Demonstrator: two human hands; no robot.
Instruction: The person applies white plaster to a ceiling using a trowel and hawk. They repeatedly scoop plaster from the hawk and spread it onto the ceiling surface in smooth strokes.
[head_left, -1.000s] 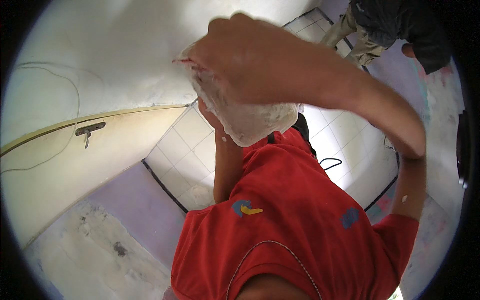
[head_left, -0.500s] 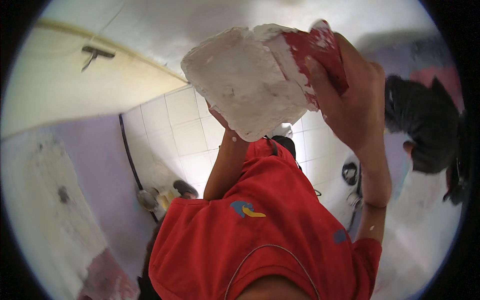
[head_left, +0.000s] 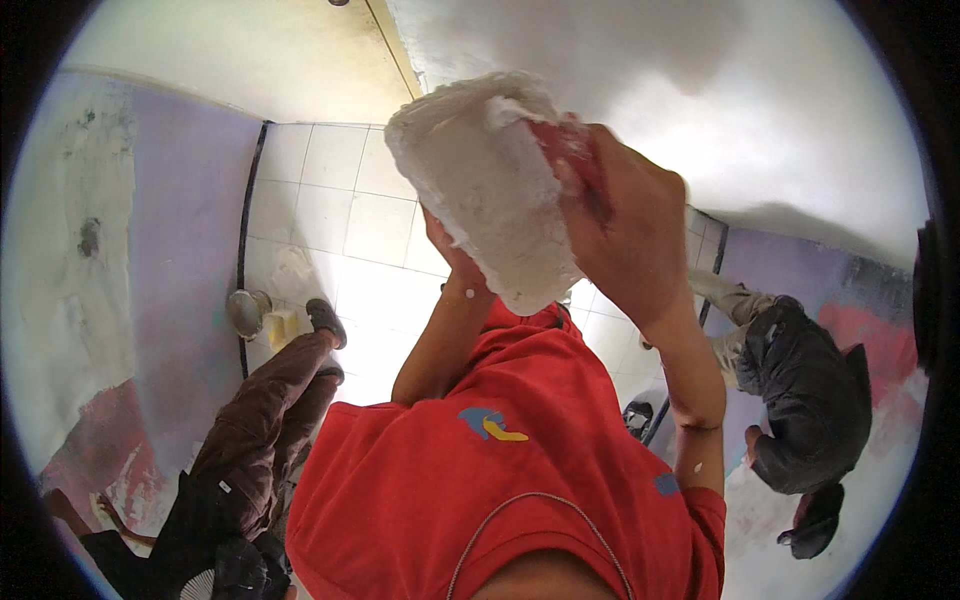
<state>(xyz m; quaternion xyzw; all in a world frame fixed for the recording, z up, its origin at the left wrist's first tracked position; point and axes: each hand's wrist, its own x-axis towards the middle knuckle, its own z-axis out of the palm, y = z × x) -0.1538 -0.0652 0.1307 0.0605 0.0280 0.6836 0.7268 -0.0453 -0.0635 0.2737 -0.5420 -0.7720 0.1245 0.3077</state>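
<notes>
In front of my chest is a putty board (head_left: 475,185), its face and edges coated in thick white putty. My left hand (head_left: 455,255) is closed under its near-left side, most of the fingers hidden behind it. My right hand (head_left: 630,225) grips a red putty scraper (head_left: 575,160) smeared with white. The scraper's working edge meets the putty at the board's right side; motion blurs it a little. A white spot of putty sits on my left wrist.
A person in dark clothes (head_left: 225,510) is at lower left; another person in a dark top (head_left: 815,400) bends by the right wall. A bucket (head_left: 248,313) and a yellowish container (head_left: 282,328) stand on the white tiled floor (head_left: 325,220) beside the patchy purple wall (head_left: 190,200).
The board has tilted and shows a narrower face. My right hand and the scraper have moved left and down across it. My view has turned, bringing the person at left into sight.
</notes>
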